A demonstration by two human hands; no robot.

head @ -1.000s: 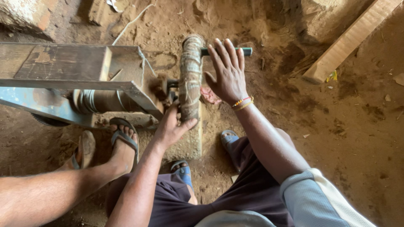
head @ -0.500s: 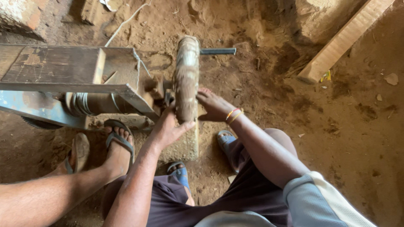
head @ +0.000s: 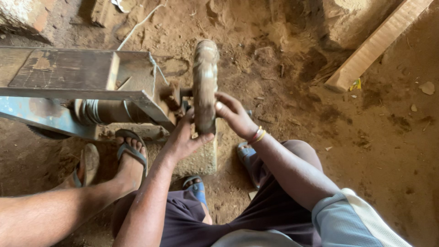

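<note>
Both hands are holding the dirty wheel (head: 205,84) standing on edge beside the metal frame (head: 77,87). Left hand (head: 185,137) is cupping its bottom rim; right hand (head: 233,114) is pressing its side, fingers maybe curled. Nearby, a sandaled foot (head: 130,158) is resting on dirt.

Bare dirt floor (head: 366,151) beneath me: a wooden plank (head: 379,41) lies angled at upper right, a concrete block (head: 201,158) sits by my sandalled feet (head: 130,148), pebbles (head: 427,87) and a yellow scrap (head: 355,85) scattered nearby.
</note>
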